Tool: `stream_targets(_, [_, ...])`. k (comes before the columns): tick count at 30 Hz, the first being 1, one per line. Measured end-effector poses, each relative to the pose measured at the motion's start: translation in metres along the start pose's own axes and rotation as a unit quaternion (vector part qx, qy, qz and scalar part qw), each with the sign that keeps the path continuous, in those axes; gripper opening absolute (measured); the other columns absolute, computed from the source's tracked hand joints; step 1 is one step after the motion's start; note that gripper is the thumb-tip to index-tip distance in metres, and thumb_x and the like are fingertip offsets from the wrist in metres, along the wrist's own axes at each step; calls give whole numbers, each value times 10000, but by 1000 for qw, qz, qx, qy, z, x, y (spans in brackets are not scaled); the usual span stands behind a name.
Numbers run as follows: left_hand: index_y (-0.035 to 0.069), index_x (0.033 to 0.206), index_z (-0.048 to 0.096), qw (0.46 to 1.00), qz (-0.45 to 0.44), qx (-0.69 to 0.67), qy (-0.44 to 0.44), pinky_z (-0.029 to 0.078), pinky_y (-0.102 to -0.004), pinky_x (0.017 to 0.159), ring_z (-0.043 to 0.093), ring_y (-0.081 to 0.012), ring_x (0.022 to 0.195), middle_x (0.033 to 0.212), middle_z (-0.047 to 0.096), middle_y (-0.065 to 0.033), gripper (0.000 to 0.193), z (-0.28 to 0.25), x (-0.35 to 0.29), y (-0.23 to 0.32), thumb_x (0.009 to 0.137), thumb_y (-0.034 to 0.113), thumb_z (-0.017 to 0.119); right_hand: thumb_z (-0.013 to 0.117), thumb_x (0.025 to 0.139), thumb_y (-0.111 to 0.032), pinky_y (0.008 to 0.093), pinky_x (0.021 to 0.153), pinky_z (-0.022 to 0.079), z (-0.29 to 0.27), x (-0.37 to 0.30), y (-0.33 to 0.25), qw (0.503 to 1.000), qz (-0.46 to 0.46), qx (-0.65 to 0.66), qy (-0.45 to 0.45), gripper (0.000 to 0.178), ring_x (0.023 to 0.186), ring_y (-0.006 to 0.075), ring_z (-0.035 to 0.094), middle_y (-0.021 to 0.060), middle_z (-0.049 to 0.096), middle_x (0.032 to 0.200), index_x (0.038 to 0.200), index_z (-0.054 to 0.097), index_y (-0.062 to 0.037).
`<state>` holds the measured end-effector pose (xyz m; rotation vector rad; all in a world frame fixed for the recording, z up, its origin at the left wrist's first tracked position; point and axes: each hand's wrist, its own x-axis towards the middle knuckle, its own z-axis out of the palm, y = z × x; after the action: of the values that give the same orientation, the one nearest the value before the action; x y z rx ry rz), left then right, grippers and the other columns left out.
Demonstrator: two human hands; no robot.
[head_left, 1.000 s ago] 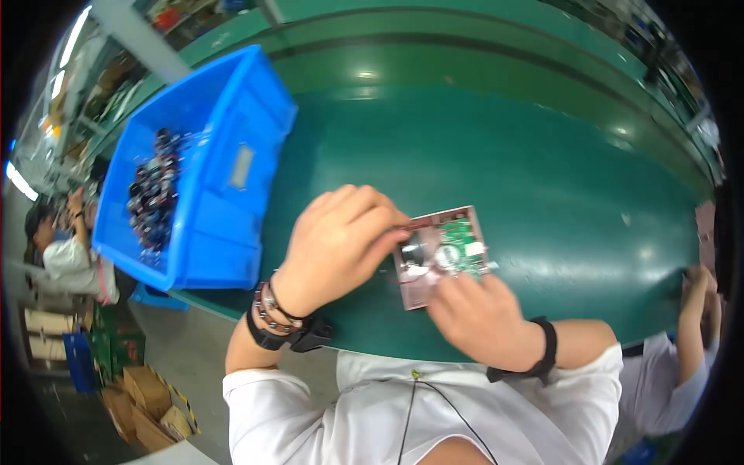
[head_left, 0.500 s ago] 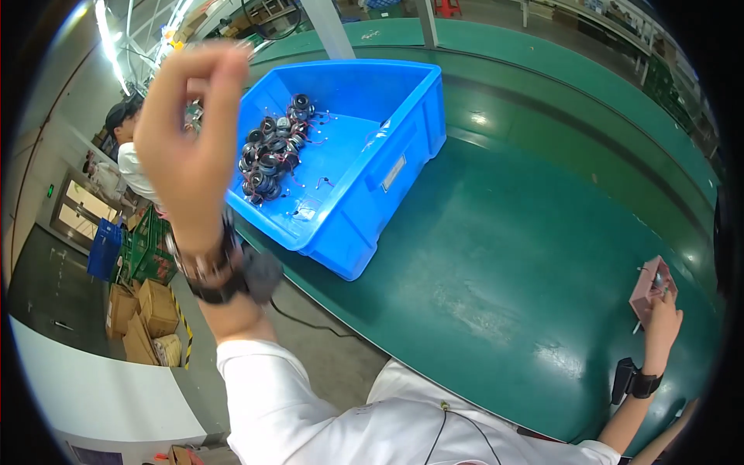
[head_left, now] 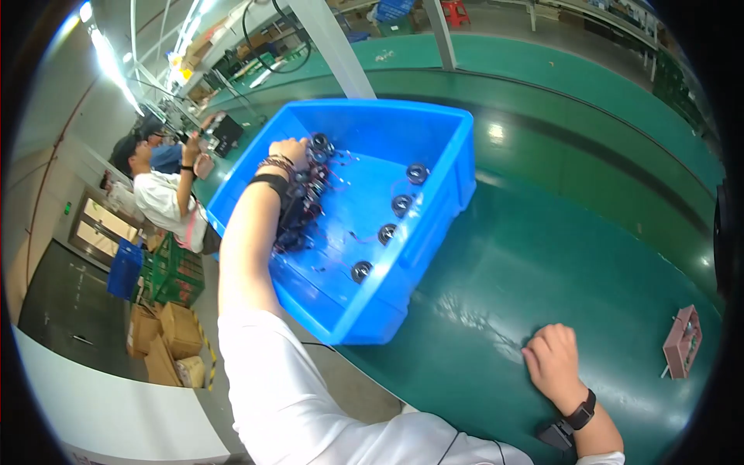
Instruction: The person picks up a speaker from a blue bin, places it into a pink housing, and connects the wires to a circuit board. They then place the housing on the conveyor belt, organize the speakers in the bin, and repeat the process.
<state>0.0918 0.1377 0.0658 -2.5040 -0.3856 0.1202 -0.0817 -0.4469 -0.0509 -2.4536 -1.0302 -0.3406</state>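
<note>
My left hand [head_left: 288,152] is down in the blue bin [head_left: 434,232] at eleven o'clock, fingers curled into the heap of small black speakers [head_left: 306,198] with their red wires; whether they've pinched one yet, I can't tell. My right hand [head_left: 552,363] rests on the green belt [head_left: 542,256] at five o'clock, fingers loosely curled, gripping nothing. I'd judge this the pick-up step: next I need one speaker teased free of the tangle, the reddish frame [head_left: 683,341] lying at three o'clock.

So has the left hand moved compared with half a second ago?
Yes. The left hand was raised in the air beside the blue bin; now it is down inside the bin, on the pile of small black round parts at the bin's left side.
</note>
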Motion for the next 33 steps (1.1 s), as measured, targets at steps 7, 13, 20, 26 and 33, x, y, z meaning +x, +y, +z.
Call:
stream_targets(7, [114, 1099, 590, 995, -7, -54, 89, 515, -422, 846, 635, -294, 1045, 1094, 657, -138, 367, 25, 39, 0, 861, 391, 628, 720, 739, -142, 365, 673, 371, 45, 62, -22, 980, -94, 164, -54, 140, 735, 235, 526, 42, 527, 748, 729, 585, -104])
stream_targets(13, [78, 1049, 586, 988, -64, -138, 42, 518, -432, 812, 649, -287, 1008, 984, 680, -120, 348, 30, 52, 25, 822, 326, 676, 726, 737, -146, 357, 661, 361, 46, 70, -29, 976, -80, 186, -76, 140, 702, 225, 513, 35, 514, 731, 727, 590, -110])
stream_targets(20, [57, 962, 622, 982, 176, -52, 41, 521, -384, 800, 665, -270, 973, 985, 698, -113, 318, -36, 26, 54, 773, 274, 758, 739, 719, -132, 359, 665, 353, 44, 73, -31, 979, -65, 173, -90, 144, 695, 233, 497, 35, 506, 731, 742, 598, -108])
stream_targets(26, [65, 1089, 655, 866, 266, -423, -18, 534, -358, 786, 690, -242, 874, 961, 705, -120, 392, -26, 10, 101, 772, 268, 762, 737, 715, -119, 365, 681, 354, 42, 70, -31, 976, -67, 179, -101, 138, 717, 243, 504, 40, 516, 751, 749, 605, -104])
stream_targets(33, [111, 1173, 649, 821, 155, -527, -159, 495, -376, 899, 639, -269, 1029, 1063, 681, -154, 346, -9, -11, 133, 862, 261, 675, 736, 701, -88, 372, 695, 358, 41, 70, -29, 972, -55, 186, -132, 140, 729, 250, 511, 47, 519, 755, 760, 609, -90])
